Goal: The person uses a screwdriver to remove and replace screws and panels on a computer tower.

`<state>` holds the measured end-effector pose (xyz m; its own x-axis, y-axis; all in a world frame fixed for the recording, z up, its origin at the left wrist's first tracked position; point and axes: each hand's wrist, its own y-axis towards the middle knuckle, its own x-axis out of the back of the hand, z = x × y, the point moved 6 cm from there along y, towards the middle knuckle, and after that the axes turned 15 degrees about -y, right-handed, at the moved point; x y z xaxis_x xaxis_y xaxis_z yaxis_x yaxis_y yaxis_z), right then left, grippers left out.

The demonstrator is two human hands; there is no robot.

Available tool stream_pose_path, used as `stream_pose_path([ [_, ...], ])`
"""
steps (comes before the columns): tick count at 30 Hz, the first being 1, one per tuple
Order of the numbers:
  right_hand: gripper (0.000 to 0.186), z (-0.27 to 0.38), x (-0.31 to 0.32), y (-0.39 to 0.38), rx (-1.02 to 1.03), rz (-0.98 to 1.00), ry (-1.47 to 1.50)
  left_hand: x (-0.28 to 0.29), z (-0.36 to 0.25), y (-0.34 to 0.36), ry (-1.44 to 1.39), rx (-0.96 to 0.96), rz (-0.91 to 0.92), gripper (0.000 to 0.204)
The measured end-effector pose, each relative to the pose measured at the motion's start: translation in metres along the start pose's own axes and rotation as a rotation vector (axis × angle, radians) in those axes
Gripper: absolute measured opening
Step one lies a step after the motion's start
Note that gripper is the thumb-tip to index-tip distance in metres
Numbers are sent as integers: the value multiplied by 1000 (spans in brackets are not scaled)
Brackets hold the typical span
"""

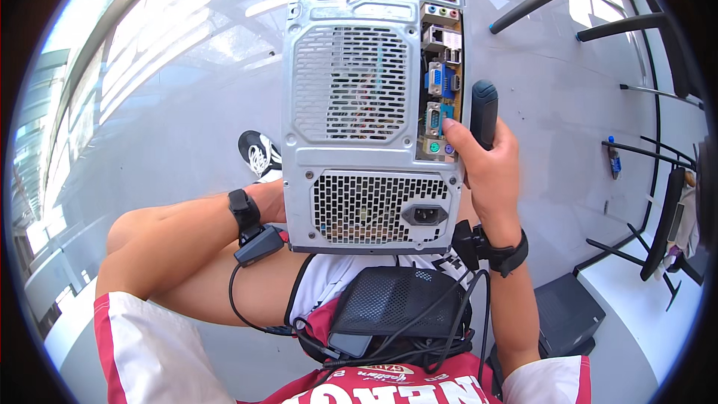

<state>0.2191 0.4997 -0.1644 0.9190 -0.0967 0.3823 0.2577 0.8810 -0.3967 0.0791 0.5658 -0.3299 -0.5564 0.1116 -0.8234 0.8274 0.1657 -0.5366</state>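
A grey desktop computer case (366,105) stands on end between the person's knees, its rear panel facing up toward the camera. The panel shows a large perforated fan grille in its upper part, a power supply grille with a black mains socket (425,215) near the lower edge, and a column of coloured ports (440,97) along its right edge.

The right hand (490,176) is closed around the black handle of a screwdriver (484,112), held upright just beside the case's right edge. The thumb rests against the panel near the lowest ports. The tool's tip is hidden behind the hand and the case edge.

The left hand (271,200) reaches behind the lower left corner of the case; its fingers are out of sight, so its grip cannot be told, though it appears to steady the case. Each wrist carries a black strap with a small device, cabled to a black mesh-topped unit (396,301) at the person's chest.

One black and white shoe (259,154) rests on the grey floor (179,127) left of the case. Black chair legs (643,150) stand to the right.
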Motion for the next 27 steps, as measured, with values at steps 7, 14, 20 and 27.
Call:
stream_pose_path([
  [7,32,-5,7,4,-15,-73,-111,-2,12,-9,3,-20,18,45],
  [14,38,19,3,0,73,87,66,2,18,-32,20,8,15,44],
  [20,73,-21,-30,-13,359,91,17,27,97,-52,132,137,-17,44],
  [27,69,-9,-25,-22,179,75,58,34,112,-90,119,193,-92,43],
])
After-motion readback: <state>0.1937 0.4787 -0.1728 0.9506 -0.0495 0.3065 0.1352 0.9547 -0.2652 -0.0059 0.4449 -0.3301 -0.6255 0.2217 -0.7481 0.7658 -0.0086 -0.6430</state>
